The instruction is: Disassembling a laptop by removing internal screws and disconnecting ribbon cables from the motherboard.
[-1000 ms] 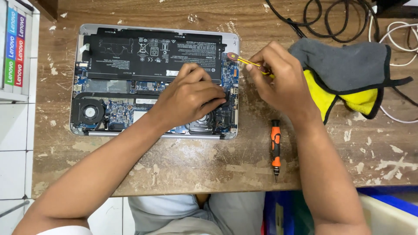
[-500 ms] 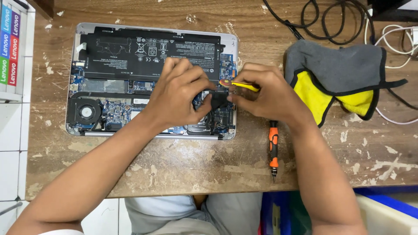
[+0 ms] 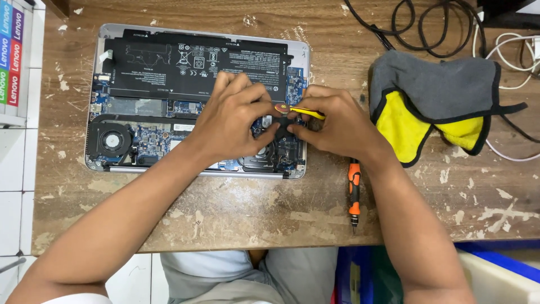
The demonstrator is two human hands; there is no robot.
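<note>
**Both hands on the right side of the opened laptop**

I have an opened laptop lying bottom-up on the worn wooden table, its cover off and its insides bare. The long black battery fills the far half; the round cooling fan sits at the near left corner, with blue circuit board beside it.

My left hand rests over the middle-right of the board, fingers curled down and drawn close together, tips pressed onto a small dark part near the right fan area. My right hand comes in from the right edge of the chassis, and its thumb and forefinger meet my left fingertips on that same dark part. My right fingers are also pinched narrow around a thin yellow tool, which lies nearly level and points left; a small round red-and-yellow end shows at its tip, just above the part. I cannot tell exactly what the dark part is, since my fingers hide most of it.

An orange-and-black screwdriver lies on the table just beside my right wrist, tip toward me, untouched. Farther right sits a crumpled grey-and-yellow cloth, with black cables and white cables behind it. Coloured boxes stand at the left edge.
</note>
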